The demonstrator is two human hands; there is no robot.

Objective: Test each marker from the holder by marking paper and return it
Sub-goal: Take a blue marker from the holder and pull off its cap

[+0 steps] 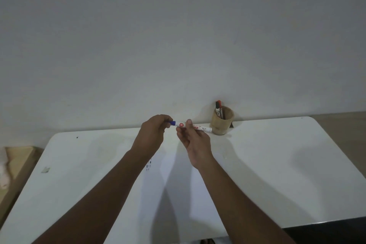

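Both hands meet above the far middle of the counter (277, 164), holding one marker (195, 127) between them. The left hand (152, 134) is curled closed, its fingertips pinching the blue cap (172, 123) at the marker's left end. The right hand (195, 144) grips the white barrel from below, fingers wrapped under it and the thumb (189, 123) pressing on top. The marker lies almost level in the air, tilting slightly down to the right, its white end reaching close to the holder (whether the cap is seated or just pulled loose cannot be told). Red printing shows on the barrel between the two hands.

Both forearms stretch in from the near edge, the left from the near left and the right from the near right, crossing over a sheet of paper (178, 184) that lies flat on the white counter. A short column of small dark marks (149, 165) sits on the paper just beside the left wrist.

To the right of the hands, at the far edge of the counter against the pale wall (178, 35), stands a tan cup-shaped holder (221, 123). Two markers stand upright in it, one with a red cap (219, 103) and one with a dark cap (217, 104), leaning to its left side.
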